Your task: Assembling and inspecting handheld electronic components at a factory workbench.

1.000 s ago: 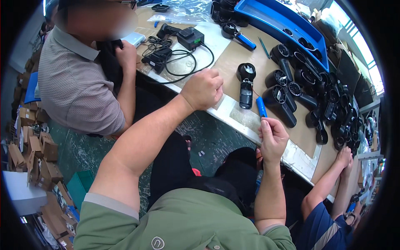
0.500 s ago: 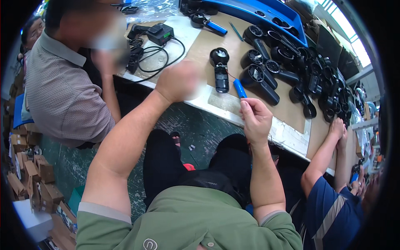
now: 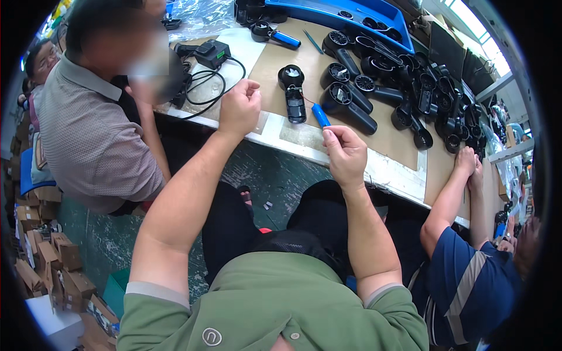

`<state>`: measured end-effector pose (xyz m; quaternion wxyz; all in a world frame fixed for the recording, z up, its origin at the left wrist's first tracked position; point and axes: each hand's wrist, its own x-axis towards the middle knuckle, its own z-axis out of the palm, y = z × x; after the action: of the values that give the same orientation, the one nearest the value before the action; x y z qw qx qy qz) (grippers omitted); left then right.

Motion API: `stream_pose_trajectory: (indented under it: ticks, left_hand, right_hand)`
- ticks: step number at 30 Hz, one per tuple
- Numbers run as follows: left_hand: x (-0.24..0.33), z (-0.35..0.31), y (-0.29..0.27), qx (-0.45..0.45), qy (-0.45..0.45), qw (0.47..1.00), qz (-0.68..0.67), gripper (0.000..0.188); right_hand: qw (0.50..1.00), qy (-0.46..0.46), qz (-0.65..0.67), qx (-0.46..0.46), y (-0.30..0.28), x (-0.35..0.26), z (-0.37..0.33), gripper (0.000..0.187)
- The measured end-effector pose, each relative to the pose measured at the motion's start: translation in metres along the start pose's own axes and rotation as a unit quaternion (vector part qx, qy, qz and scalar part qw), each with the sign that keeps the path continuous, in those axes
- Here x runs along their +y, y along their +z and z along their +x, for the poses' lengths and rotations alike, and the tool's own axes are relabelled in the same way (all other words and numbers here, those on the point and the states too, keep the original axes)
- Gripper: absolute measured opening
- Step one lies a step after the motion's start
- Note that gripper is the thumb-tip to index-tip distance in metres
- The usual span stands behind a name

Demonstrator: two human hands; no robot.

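My right hand (image 3: 346, 153) pinches the near end of a blue cylindrical battery (image 3: 320, 115) between thumb and fingers, at the table's front edge. A thin red wire runs from the battery toward an opened black handheld fan (image 3: 295, 104), which lies flat to its left with its handle pointing at me. My left hand (image 3: 240, 109) hovers by the edge, left of that fan, fingers curled closed; whatever they might hold is hidden. Right of the battery lie several black handheld fans (image 3: 350, 108).
Many black fan parts (image 3: 430, 93) heap up at the right, before a blue tray (image 3: 380, 13). A black boxy device (image 3: 212, 54) with a looped cable and a second fan with a blue battery (image 3: 285, 38) lie farther back. People sit on both sides, one resting their hands (image 3: 468, 164) on the table.
The whole view has shifted, so the table's things appear farther left. My right hand keeps its pinch on the battery. The left hand stays raised near the edge, its fingers curled.
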<state>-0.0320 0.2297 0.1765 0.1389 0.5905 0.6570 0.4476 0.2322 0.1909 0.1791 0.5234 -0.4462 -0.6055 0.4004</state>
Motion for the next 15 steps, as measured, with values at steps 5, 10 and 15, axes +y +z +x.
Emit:
stream_pose_trajectory:
  ticks: [5, 10, 15]
  left_hand:
    - [0.018, 0.010, 0.022, -0.012, -0.164, 0.967, -0.197, 0.029]
    - [0.010, 0.023, 0.027, -0.053, -0.113, 0.985, -0.120, 0.035]
    - [0.000, 0.030, 0.035, 0.051, -0.033, 0.990, -0.130, 0.040]
  right_hand:
    - [1.000, -0.005, -0.023, -0.004, 0.000, 0.002, 0.001, 0.011]
    - [0.999, -0.028, -0.045, -0.012, -0.003, 0.005, 0.000, 0.011]
    - [0.998, -0.044, -0.046, 0.000, 0.001, 0.002, 0.000, 0.010]
